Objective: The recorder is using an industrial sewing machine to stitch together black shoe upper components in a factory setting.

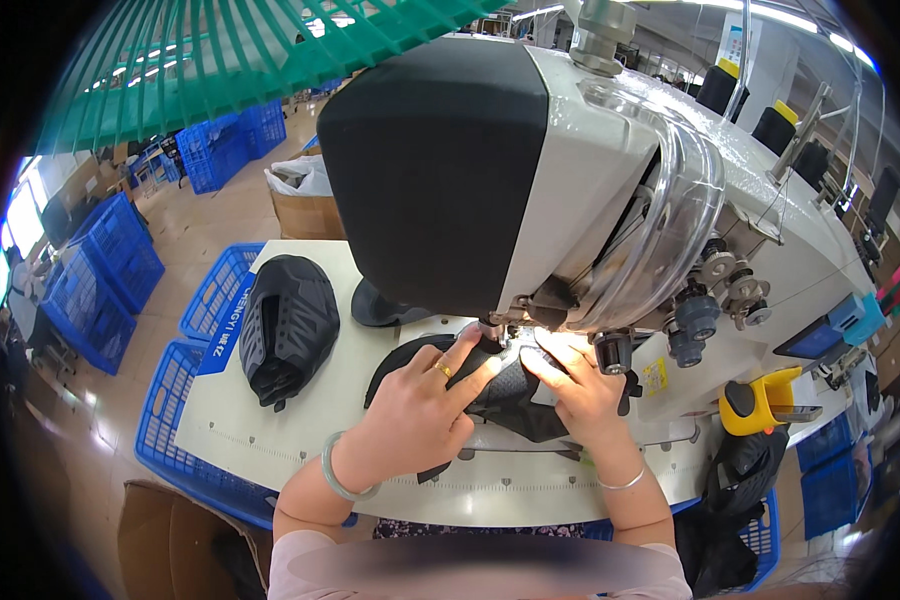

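Observation:
A black shoe upper [518, 399] lies under the needle area of a large sewing machine [430, 165], where a bright lamp lights it. My left hand [420, 400], with a gold ring, lies on the upper's left part. Two of its fingers stretch towards the presser foot [490, 332], and it grips nothing that I can see. From the other side, my right hand [582, 390] rests with fingers spread and extended on the upper. Part of the work is hidden beneath both hands. Another black shoe upper [288, 325] sits on the table to the left.
Behind my left hand, a further black piece [380, 305] lies partly under the machine head. Blue crates [165, 400] stand below the table's left edge. A yellow holder [760, 400] is at the right, above dark pieces [745, 470]. A green fan guard [220, 70] hangs at upper left.

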Demonstrator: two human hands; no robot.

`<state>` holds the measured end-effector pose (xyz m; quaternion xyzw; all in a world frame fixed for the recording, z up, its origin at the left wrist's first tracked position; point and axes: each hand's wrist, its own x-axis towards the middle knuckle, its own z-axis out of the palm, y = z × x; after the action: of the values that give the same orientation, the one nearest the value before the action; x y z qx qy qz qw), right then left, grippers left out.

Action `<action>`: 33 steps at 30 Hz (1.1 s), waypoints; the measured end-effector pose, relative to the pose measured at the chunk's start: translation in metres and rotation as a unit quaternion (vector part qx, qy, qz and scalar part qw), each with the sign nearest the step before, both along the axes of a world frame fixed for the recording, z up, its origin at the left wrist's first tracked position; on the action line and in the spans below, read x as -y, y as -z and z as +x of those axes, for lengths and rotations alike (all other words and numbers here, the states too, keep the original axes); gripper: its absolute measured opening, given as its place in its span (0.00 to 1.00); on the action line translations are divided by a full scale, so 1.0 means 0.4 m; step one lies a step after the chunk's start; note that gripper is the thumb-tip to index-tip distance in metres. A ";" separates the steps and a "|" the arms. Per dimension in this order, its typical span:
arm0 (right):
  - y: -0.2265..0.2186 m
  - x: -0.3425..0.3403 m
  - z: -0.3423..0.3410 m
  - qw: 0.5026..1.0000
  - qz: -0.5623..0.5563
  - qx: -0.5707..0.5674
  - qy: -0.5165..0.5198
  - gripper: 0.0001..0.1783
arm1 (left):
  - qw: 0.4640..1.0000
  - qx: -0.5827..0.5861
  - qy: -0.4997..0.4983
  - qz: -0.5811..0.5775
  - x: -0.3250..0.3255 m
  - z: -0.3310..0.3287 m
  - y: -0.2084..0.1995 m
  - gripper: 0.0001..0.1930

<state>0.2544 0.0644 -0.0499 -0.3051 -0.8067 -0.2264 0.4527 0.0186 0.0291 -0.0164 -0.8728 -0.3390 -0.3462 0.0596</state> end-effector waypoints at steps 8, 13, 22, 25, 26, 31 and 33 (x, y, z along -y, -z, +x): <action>0.001 -0.012 -0.004 1.000 0.002 -0.002 0.012 0.23 | 0.999 0.011 -0.016 0.033 -0.006 0.009 0.013 0.29; 0.012 -0.022 0.012 1.000 -0.022 0.008 -0.006 0.24 | 0.998 0.017 -0.036 0.038 0.000 0.024 0.027 0.28; -0.010 -0.011 0.004 0.998 -0.064 0.002 -0.010 0.28 | 0.998 0.017 -0.051 0.037 0.003 0.037 0.038 0.28; -0.039 0.065 -0.006 0.970 -0.131 0.086 0.187 0.25 | 0.997 0.016 -0.066 0.044 0.008 0.050 0.044 0.28; -0.042 0.085 -0.014 0.974 -0.113 0.089 0.177 0.25 | 0.996 0.013 -0.076 0.038 0.011 0.055 0.046 0.28; -0.005 0.091 -0.040 0.984 -0.143 0.003 0.104 0.19 | 0.991 0.009 -0.112 0.068 0.026 0.080 0.057 0.28; 0.016 0.068 -0.037 0.982 -0.167 -0.014 0.091 0.19 | 0.991 0.008 -0.117 0.070 0.025 0.082 0.060 0.29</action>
<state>0.2395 0.0372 -0.0562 -0.4520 -0.7956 -0.1243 0.3838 0.0513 0.0189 -0.0403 -0.8179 -0.4142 -0.3667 0.1581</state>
